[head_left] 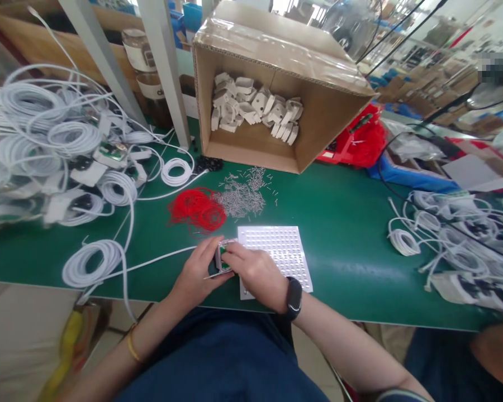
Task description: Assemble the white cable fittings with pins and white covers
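My left hand (199, 272) is closed around a small white housing (218, 269) with a green circuit board (224, 258) inside. A white cable (159, 258) runs off to the left from near that hand. My right hand (255, 271) reaches over the housing with its fingers bent together at the board; whatever they pinch is hidden. Under and beside the right hand lies a white sheet (291, 251) with rows of small shiny pieces. Beyond the hands are a heap of red rings (199, 209) and a pile of small metal screws or pins (243, 195).
An open cardboard box (251, 148) on its side holds white plastic shells (255, 106). Coiled white cables (46, 123) crowd the left, and more cables (452, 234) lie at right. Grey posts (167, 72) rise behind. Another person's arm (498, 352) shows at lower right.
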